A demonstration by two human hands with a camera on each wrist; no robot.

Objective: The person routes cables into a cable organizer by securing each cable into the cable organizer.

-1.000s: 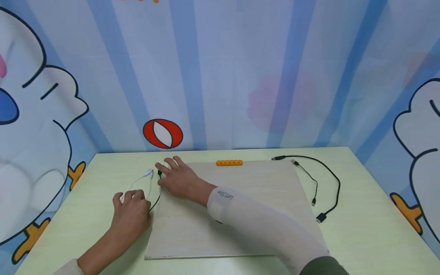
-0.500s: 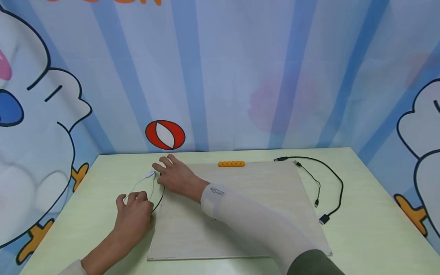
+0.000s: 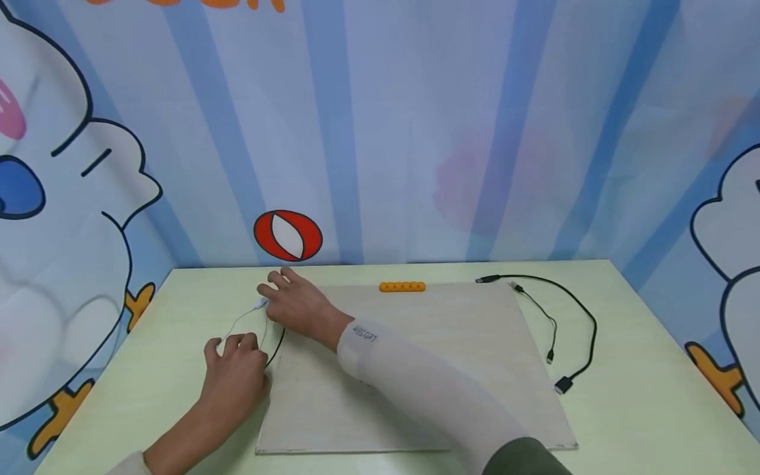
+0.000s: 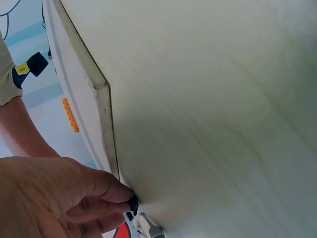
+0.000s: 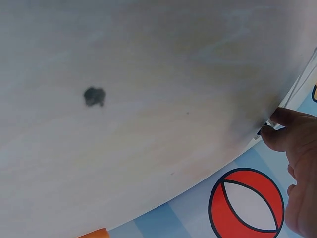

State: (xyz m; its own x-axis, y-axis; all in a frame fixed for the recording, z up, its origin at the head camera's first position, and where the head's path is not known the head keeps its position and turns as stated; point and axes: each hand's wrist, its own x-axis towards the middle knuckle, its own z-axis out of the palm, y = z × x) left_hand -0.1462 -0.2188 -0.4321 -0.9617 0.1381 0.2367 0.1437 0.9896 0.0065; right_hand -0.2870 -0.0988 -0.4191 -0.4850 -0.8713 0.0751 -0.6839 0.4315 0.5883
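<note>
My left hand [image 3: 234,376] is at the left of the board, pinching the black plug [image 4: 133,202] of a short black cable [image 3: 276,347] between thumb and fingertip. The cable runs up along the board's left edge to my right hand [image 3: 301,307], which reaches across at the far left corner. In the right wrist view, thumb and index finger pinch a small dark end [image 5: 261,130] of it. A thin white cable [image 3: 237,320] lies on the table just left of both hands, partly hidden by them.
The pale square board [image 3: 415,382] lies flat mid-table. An orange cable holder [image 3: 402,287] sits at its back edge. Right of the board lie a thick black cable [image 3: 594,330] and a thinner, shorter black cable [image 3: 552,320]. A printed curtain [image 3: 404,132] hangs behind the table.
My right hand has moved slightly left, and the black plug by its fingers is now covered in the head view. My left hand stays in place. The head view has shifted a little.
</note>
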